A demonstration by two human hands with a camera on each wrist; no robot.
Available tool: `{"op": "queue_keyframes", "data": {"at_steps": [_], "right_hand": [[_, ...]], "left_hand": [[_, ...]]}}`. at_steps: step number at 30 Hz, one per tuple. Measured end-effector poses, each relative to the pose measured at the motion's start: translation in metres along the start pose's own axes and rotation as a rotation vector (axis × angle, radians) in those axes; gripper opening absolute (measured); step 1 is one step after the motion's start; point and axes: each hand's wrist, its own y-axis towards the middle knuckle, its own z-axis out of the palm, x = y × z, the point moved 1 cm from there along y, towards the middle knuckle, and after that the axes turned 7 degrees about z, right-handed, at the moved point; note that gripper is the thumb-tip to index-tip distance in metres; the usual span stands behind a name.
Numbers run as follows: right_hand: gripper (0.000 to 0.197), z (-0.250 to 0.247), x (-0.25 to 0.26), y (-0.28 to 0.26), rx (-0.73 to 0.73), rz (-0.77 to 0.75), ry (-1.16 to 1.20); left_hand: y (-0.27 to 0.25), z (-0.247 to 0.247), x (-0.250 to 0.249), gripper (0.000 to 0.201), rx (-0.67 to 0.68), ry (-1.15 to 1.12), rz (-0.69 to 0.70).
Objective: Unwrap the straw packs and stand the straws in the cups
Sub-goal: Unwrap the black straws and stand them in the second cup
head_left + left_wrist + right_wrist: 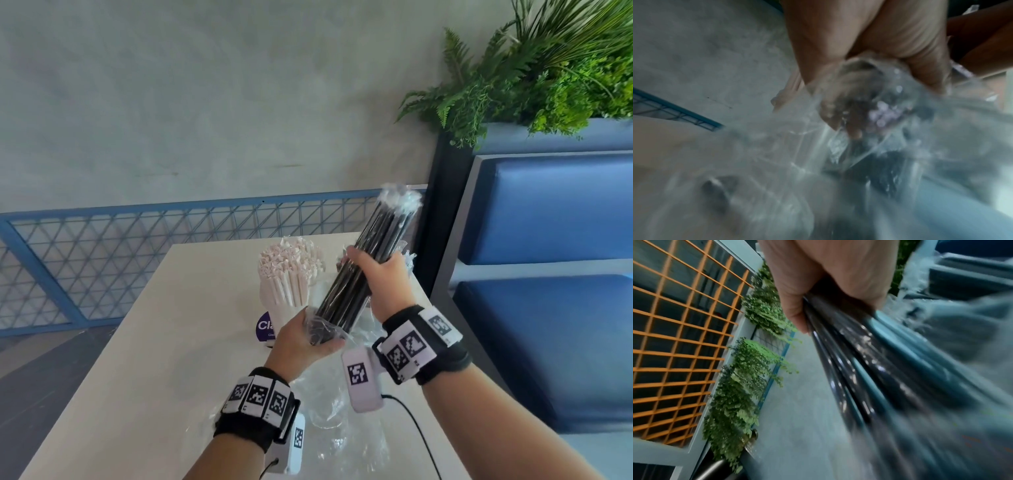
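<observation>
A pack of black straws (366,263) in clear plastic wrap slants above the table, its top end up and to the right. My right hand (373,274) grips the bundle around its middle (849,353). My left hand (308,337) holds the crumpled wrap at the lower end (869,113). Behind them a cup (284,308) stands on the table, filled with white paper-wrapped straws (291,267). The left wrist view is blurred by plastic.
Loose clear plastic wrap (342,438) lies on the beige table (171,342) near its front. A purple round sign (265,327) sits beside the cup. A blue padded bench (548,274) is on the right, plants (548,68) above it, a blue mesh railing (137,246) behind.
</observation>
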Motion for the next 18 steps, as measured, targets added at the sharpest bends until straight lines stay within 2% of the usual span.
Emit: {"op": "queue_keyframes", "data": {"at_steps": [2, 3, 6, 7, 9, 13, 18], "right_hand": [[0.006, -0.006, 0.017, 0.008, -0.075, -0.092, -0.041], [0.01, -0.008, 0.024, 0.013, -0.128, -0.133, -0.076], [0.025, -0.013, 0.038, 0.027, -0.251, -0.211, -0.148], [0.027, -0.015, 0.043, 0.03, -0.273, -0.237, -0.166], [0.029, -0.017, 0.05, 0.035, -0.291, -0.291, -0.192], [0.03, -0.014, 0.044, 0.036, -0.266, -0.37, -0.256], [0.029, -0.012, 0.003, 0.037, -0.176, -0.296, -0.334]], "left_hand": [[0.001, -0.001, 0.004, 0.032, -0.033, 0.021, 0.004], [0.0, -0.002, 0.006, 0.034, -0.067, 0.03, -0.008], [0.0, -0.005, 0.019, 0.058, -0.183, 0.018, -0.046], [0.0, -0.006, 0.02, 0.056, -0.196, 0.004, -0.055], [-0.001, -0.009, 0.013, 0.037, -0.22, -0.006, -0.072], [0.003, -0.015, 0.001, 0.014, -0.252, -0.022, -0.053], [0.007, -0.017, -0.01, 0.013, -0.283, -0.132, -0.044]]}}
